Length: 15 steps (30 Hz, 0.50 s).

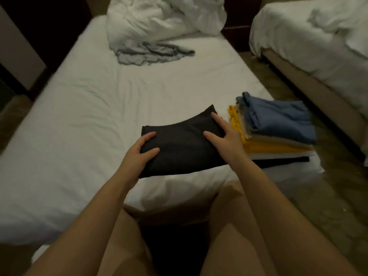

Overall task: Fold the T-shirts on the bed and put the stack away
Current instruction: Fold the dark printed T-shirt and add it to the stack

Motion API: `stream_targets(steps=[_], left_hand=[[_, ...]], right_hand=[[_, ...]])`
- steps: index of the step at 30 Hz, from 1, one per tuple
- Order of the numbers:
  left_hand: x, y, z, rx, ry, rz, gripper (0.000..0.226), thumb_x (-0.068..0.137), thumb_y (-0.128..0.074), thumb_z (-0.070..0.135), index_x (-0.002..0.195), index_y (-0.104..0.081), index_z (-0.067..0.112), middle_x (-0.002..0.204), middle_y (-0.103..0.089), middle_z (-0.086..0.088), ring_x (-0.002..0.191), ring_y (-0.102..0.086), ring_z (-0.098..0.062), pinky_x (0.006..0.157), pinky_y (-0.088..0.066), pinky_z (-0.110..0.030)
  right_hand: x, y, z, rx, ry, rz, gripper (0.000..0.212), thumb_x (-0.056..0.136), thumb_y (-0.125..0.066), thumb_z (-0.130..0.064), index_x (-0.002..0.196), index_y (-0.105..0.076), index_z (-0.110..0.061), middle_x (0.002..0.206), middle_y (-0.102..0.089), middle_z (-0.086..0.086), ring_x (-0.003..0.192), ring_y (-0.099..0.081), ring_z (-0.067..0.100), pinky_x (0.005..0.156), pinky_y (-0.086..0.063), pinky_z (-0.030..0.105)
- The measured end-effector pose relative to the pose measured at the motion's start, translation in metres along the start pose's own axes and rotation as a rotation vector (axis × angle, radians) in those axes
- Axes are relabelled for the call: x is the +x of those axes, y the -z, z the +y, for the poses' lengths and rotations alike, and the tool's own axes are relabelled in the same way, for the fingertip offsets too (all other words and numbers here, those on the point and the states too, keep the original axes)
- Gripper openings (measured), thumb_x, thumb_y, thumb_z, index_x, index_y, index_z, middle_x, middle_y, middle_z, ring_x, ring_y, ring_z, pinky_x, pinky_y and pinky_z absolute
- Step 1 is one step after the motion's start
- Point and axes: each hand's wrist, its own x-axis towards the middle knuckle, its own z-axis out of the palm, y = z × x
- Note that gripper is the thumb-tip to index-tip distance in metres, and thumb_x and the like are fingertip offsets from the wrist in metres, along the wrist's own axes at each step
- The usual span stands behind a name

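two hands grasp the folded black t-shirt (183, 148): left hand (137, 154) at one edge, right hand (227, 138) opposite.

black T-shirt (183, 144) | blue shirt (278, 116) | yellow shirt (268, 148) | grey shirt (151, 54) | white sheet (79, 116)
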Motion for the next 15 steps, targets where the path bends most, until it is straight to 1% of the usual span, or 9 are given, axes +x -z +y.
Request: stream_targets(steps=[2, 4, 5, 7, 8, 10, 11, 13, 15], left_hand=[[-0.006, -0.016, 0.03, -0.003, -0.057, -0.028, 0.047, 0.087, -0.063, 0.016, 0.123, -0.05, 0.044, 0.133, -0.048, 0.0, 0.11, -0.056, -0.022, 0.087, -0.052, -0.036], [-0.013, -0.041, 0.057, -0.004, -0.115, -0.056, 0.057, 0.085, -0.065, 0.015, 0.133, -0.045, 0.038, 0.134, -0.047, 0.001, 0.112, -0.055, -0.021, 0.092, -0.05, -0.037], [-0.017, -0.057, 0.069, 0.001, -0.146, -0.075, 0.062, 0.083, -0.067, 0.015, 0.136, -0.042, 0.037, 0.134, -0.046, 0.002, 0.113, -0.055, -0.02, 0.093, -0.049, -0.036], [-0.026, -0.09, 0.087, 0.013, -0.202, -0.114, 0.07, 0.082, -0.069, 0.014, 0.14, -0.037, 0.036, 0.132, -0.045, 0.004, 0.113, -0.054, -0.018, 0.09, -0.049, -0.032], [-0.029, -0.107, 0.094, 0.015, -0.217, -0.133, 0.073, 0.081, -0.069, 0.014, 0.141, -0.034, 0.036, 0.131, -0.044, 0.005, 0.112, -0.053, -0.018, 0.088, -0.049, -0.03], [-0.03, -0.137, 0.102, 0.016, -0.213, -0.167, 0.077, 0.081, -0.07, 0.014, 0.143, -0.031, 0.035, 0.132, -0.044, 0.004, 0.111, -0.053, -0.018, 0.089, -0.05, -0.031], [-0.029, -0.151, 0.106, 0.026, -0.204, -0.183, 0.078, 0.081, -0.07, 0.014, 0.144, -0.029, 0.034, 0.135, -0.043, 0.002, 0.112, -0.053, -0.019, 0.091, -0.05, -0.034], [-0.021, -0.177, 0.114, 0.08, -0.195, -0.2, 0.08, 0.081, -0.07, 0.016, 0.146, -0.027, 0.033, 0.142, -0.039, 0.0, 0.115, -0.051, -0.022, 0.094, -0.049, -0.037], [-0.009, -0.202, 0.121, 0.137, -0.193, -0.205, 0.08, 0.081, -0.07, 0.017, 0.146, -0.026, 0.032, 0.146, -0.036, -0.002, 0.118, -0.049, -0.024, 0.096, -0.048, -0.039]], right_hand=[[-0.009, 0.031, -0.018, -0.008, 0.054, 0.06, 0.06, 0.089, -0.064, -0.022, 0.142, -0.037, -0.029, 0.14, -0.043, -0.003, 0.121, -0.045, 0.01, 0.085, -0.042, 0.007], [-0.015, 0.065, -0.028, -0.056, 0.095, 0.121, 0.064, 0.087, -0.065, -0.025, 0.143, -0.035, -0.028, 0.144, -0.041, -0.002, 0.126, -0.043, 0.013, 0.092, -0.038, 0.012], [-0.018, 0.085, -0.032, -0.068, 0.108, 0.15, 0.066, 0.086, -0.066, -0.025, 0.144, -0.034, -0.028, 0.144, -0.041, -0.002, 0.128, -0.042, 0.013, 0.092, -0.036, 0.012], [-0.021, 0.123, -0.035, -0.074, 0.109, 0.206, 0.067, 0.085, -0.068, -0.024, 0.144, -0.035, -0.026, 0.142, -0.042, -0.003, 0.128, -0.041, 0.011, 0.091, -0.035, 0.008], [-0.022, 0.14, -0.035, -0.083, 0.102, 0.225, 0.068, 0.084, -0.069, -0.024, 0.143, -0.037, -0.027, 0.141, -0.044, -0.004, 0.127, -0.042, 0.011, 0.095, -0.036, 0.011], [-0.02, 0.171, -0.029, -0.104, 0.087, 0.251, 0.067, 0.081, -0.071, -0.026, 0.141, -0.041, -0.029, 0.142, -0.045, -0.002, 0.129, -0.043, 0.014, 0.105, -0.037, 0.023], [-0.017, 0.184, -0.025, -0.111, 0.079, 0.261, 0.066, 0.081, -0.072, -0.025, 0.14, -0.042, -0.029, 0.142, -0.045, 0.0, 0.13, -0.042, 0.015, 0.105, -0.037, 0.025], [-0.011, 0.207, -0.018, -0.115, 0.059, 0.276, 0.064, 0.083, -0.07, -0.022, 0.14, -0.042, -0.026, 0.144, -0.043, 0.001, 0.131, -0.04, 0.016, 0.1, -0.034, 0.02], [0.0, 0.225, -0.007, -0.121, 0.026, 0.288, 0.064, 0.084, -0.069, -0.022, 0.141, -0.041, -0.026, 0.145, -0.042, 0.001, 0.133, -0.039, 0.018, 0.097, -0.032, 0.019]])
